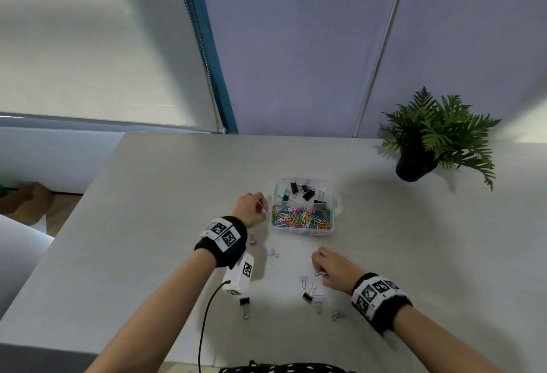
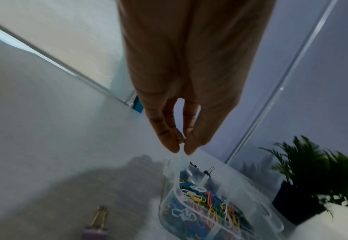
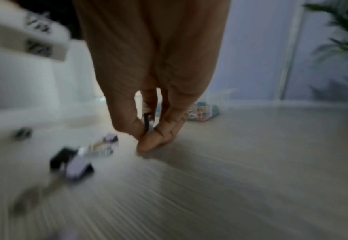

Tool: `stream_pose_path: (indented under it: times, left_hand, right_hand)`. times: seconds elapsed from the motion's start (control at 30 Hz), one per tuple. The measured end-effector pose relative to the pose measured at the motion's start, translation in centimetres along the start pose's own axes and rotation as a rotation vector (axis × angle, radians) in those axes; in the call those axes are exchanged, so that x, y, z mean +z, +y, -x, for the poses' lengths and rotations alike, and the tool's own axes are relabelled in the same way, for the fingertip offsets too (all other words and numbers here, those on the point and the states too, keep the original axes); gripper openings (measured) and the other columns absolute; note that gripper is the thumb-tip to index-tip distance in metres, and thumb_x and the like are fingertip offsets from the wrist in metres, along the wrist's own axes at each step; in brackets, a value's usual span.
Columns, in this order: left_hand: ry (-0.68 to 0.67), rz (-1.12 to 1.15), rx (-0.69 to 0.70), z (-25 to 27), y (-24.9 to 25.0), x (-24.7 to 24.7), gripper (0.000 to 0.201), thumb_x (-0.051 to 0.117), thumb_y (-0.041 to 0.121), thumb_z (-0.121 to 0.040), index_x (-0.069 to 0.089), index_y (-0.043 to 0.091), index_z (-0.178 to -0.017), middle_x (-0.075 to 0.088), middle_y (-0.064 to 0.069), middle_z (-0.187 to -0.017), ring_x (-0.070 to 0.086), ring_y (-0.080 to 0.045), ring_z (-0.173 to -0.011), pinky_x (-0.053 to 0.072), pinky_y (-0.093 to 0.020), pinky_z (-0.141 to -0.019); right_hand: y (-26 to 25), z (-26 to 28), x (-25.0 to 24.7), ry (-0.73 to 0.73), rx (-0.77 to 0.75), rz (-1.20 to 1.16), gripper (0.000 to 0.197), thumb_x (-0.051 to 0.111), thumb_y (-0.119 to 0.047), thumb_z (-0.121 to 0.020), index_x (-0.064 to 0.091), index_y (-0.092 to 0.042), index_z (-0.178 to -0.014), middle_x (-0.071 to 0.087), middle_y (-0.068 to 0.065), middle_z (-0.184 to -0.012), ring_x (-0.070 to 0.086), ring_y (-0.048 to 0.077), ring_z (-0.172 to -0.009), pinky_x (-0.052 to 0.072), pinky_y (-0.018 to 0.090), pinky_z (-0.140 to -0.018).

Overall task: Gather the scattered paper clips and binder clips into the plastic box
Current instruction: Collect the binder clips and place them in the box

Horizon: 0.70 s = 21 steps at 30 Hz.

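Observation:
The clear plastic box holds black binder clips in its far compartment and coloured paper clips in the near one. My left hand hovers at the box's left edge and pinches a small purple binder clip. In the left wrist view its fingertips close on that clip above the box. My right hand is low over the table and pinches a binder clip. Purple and black binder clips lie scattered between my arms.
A potted fern stands at the back right of the grey table. A black binder clip lies beside the wrist camera's cable. A window blind and a wall panel rise behind the table.

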<state>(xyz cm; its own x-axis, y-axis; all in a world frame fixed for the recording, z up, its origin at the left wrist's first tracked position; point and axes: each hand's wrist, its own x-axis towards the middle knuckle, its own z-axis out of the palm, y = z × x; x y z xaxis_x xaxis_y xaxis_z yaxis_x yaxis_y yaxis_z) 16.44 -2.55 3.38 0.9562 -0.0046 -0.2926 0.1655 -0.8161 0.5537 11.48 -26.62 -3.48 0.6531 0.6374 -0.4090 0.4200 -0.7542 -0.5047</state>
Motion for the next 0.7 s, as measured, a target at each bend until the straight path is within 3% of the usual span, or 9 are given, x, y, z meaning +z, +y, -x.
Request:
stream_pose_path:
  times: [0.1,0.2,0.27,0.33,0.43,0.5,0.57,0.63,0.7]
  left_hand:
    - [0.003,0.132,-0.051,0.1,-1.2,-0.2,0.028,0.062,0.002,-0.077,0.048,0.024,-0.066,0.056,0.0,-0.075,0.054,-0.018,-0.077,0.043,-0.024,-0.074]
    - [-0.02,0.184,-0.06,0.8,-1.5,0.1,0.03,0.06,0.001,-0.079,0.047,0.024,-0.065,0.059,-0.004,-0.079,0.056,-0.019,-0.072,0.051,-0.028,-0.069]
    - [-0.047,0.152,-0.037,1.6,-1.2,1.1,0.027,0.052,-0.002,-0.082,0.047,0.02,-0.067,0.058,-0.005,-0.08,0.055,-0.017,-0.067,0.051,-0.021,-0.057]
    - [-0.089,0.053,0.002,2.5,-0.7,2.5,0.021,0.044,-0.004,-0.081,0.05,0.015,-0.078,0.06,-0.01,-0.086,0.053,-0.019,-0.068,0.048,-0.024,-0.059]
    - [-0.148,-0.107,0.034,3.9,-0.8,5.1,0.016,0.05,0.004,-0.085,0.052,0.013,-0.098,0.05,-0.008,-0.095,0.046,-0.017,-0.084,0.04,-0.025,-0.078]
    - [-0.136,-0.142,0.009,4.4,-1.1,6.5,0.025,0.055,0.014,-0.087,0.05,0.01,-0.111,0.047,-0.009,-0.103,0.048,-0.02,-0.093,0.042,-0.029,-0.09]
    - [-0.103,-0.173,-0.003,4.8,-1.1,7.4,0.036,0.053,0.016,-0.088,0.044,0.01,-0.123,0.046,-0.009,-0.114,0.049,-0.024,-0.105,0.043,-0.034,-0.097]
    - [-0.086,-0.212,0.003,4.9,-1.1,7.8,0.042,0.052,0.018,-0.089,0.038,0.011,-0.128,0.042,-0.011,-0.122,0.045,-0.027,-0.113,0.041,-0.036,-0.102]
    - [-0.1,-0.231,0.0,4.9,-1.1,7.9,0.047,0.056,0.02,-0.088,0.036,0.011,-0.129,0.039,-0.013,-0.125,0.042,-0.03,-0.117,0.039,-0.039,-0.105]
  right_hand:
    - [0.6,0.4,-1.2,-0.008,0.169,-0.445,0.023,0.056,0.004,-0.073,0.05,-0.018,-0.075,0.053,0.003,-0.086,0.054,0.014,-0.067,0.042,0.011,-0.058]
    - [0.5,0.7,-1.6,0.027,0.276,-1.053,0.018,0.049,0.012,-0.078,0.054,-0.006,-0.078,0.054,0.009,-0.075,0.053,0.015,-0.061,0.047,0.02,-0.057]
    - [0.4,1.2,-2.0,0.022,0.273,-1.449,0.015,0.045,0.011,-0.078,0.052,-0.003,-0.078,0.052,0.012,-0.074,0.05,0.017,-0.063,0.045,0.019,-0.054]
    - [0.4,1.7,-3.0,0.001,0.246,-1.728,0.015,0.046,0.006,-0.071,0.053,-0.001,-0.082,0.055,0.012,-0.077,0.051,0.017,-0.067,0.046,0.019,-0.054]
    - [0.0,1.2,-5.3,0.041,0.226,-1.776,0.011,0.045,0.0,-0.081,0.055,0.0,-0.088,0.055,0.012,-0.083,0.052,0.018,-0.071,0.05,0.02,-0.058]
    - [-0.5,-0.1,-7.8,0.154,0.26,-1.725,0.012,0.044,0.0,-0.087,0.054,0.002,-0.092,0.053,0.013,-0.089,0.052,0.018,-0.077,0.053,0.021,-0.064]
    - [-0.6,-2.2,-10.1,0.252,0.279,-1.684,0.009,0.045,0.001,-0.088,0.051,0.003,-0.094,0.05,0.017,-0.102,0.052,0.02,-0.085,0.052,0.031,-0.082]
    - [-1.2,-4.3,-12.0,0.268,0.309,-1.591,0.008,0.056,-0.005,-0.083,0.054,0.0,-0.09,0.046,0.032,-0.12,0.05,0.025,-0.093,0.043,0.042,-0.098]
    - [-1.9,-6.1,-13.2,0.289,0.403,-1.583,0.019,0.056,-0.004,-0.081,0.056,0.004,-0.098,0.032,0.041,-0.135,0.049,0.032,-0.098,0.034,0.046,-0.107]
